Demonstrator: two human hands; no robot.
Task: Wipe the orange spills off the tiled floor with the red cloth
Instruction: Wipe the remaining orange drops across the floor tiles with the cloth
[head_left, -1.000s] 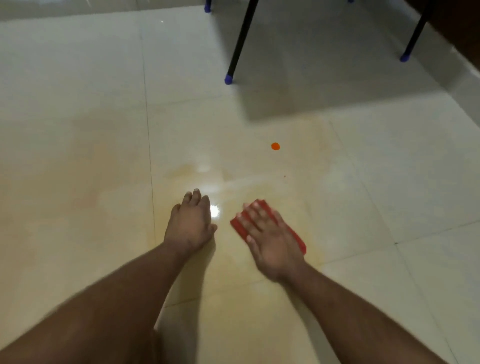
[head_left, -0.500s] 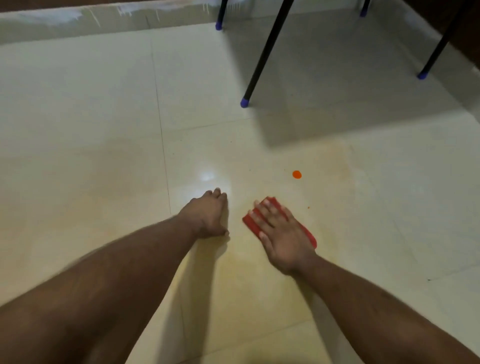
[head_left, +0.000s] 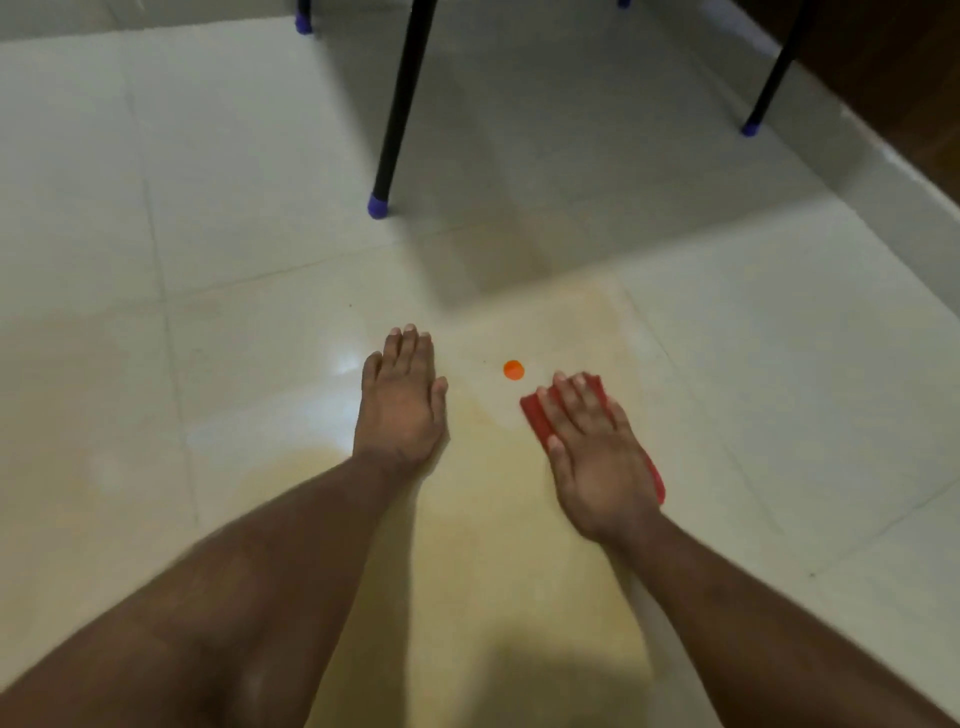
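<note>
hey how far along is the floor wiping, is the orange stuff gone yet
Not yet. The tiled floor under the arms shows a pale orange film, as if already wiped over. In hand: the right hand presses flat on the red cloth; the left hand rests flat on the floor. Left: one bright orange spot just beyond the cloth.

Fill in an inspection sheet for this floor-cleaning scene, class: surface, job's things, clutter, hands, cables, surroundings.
Surface: pale tiled floor, glossy, with a faint yellowish smear around and below the hands.
Job's things: red cloth flat on the floor; one round orange spot just beyond it, between the hands, not yet wiped.
Clutter: nothing seen.
Hands: left hand flat on the floor, empty; right hand pressed palm-down on the cloth.
Cables: nothing seen.
Surroundings: black furniture legs with purple caps, a shadow beneath; dark wall base at right.
</note>
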